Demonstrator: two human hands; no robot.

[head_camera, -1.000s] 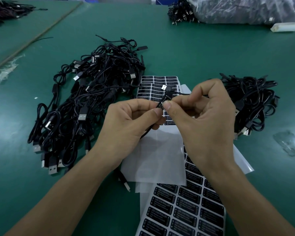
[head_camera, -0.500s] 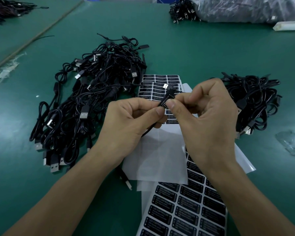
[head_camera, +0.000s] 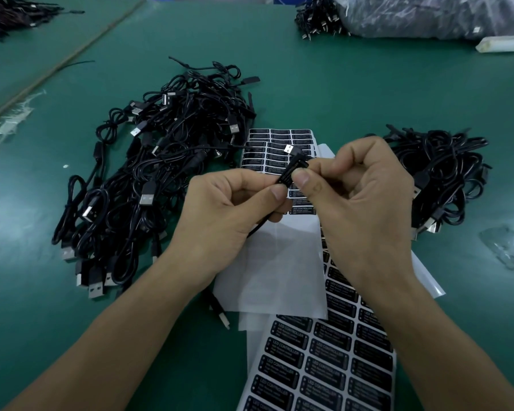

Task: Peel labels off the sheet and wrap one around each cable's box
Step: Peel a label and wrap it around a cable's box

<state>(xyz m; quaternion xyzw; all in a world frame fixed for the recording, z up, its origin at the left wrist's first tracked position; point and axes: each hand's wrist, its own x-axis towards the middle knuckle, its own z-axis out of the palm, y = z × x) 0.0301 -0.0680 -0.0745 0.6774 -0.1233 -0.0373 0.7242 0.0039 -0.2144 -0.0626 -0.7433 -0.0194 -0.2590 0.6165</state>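
Cable box (head_camera: pixel 288 173), small and black, is held up between both hands above the middle of a green surface (head_camera: pixel 339 84). The left hand (head_camera: pixel 223 215) pinches its lower end between the thumb and curled fingers. The right hand (head_camera: pixel 365 203) pinches its upper part with thumb and forefinger, the other fingers curled in. A black label (head_camera: pixel 285 182) with white print lies against the box by the two thumbs; how far round it reaches cannot be told. A thin cable (head_camera: pixel 258 228) runs out below the left hand, and a silver plug (head_camera: pixel 290 149) sticks up just beyond the box.

Under the hands lies a blank white sheet (head_camera: pixel 273 268). Nearer the person, a label sheet (head_camera: pixel 318 366) with rows of black labels lies partly beneath it. A second label sheet (head_camera: pixel 279 140) lies just beyond the hands. A large pile of black cables (head_camera: pixel 161 173) sits to the left and a smaller pile (head_camera: pixel 445 173) to the right. A scrap of clear plastic (head_camera: pixel 508 247) lies at the far right. A bulging clear bag (head_camera: pixel 428 16) sits at the far edge.
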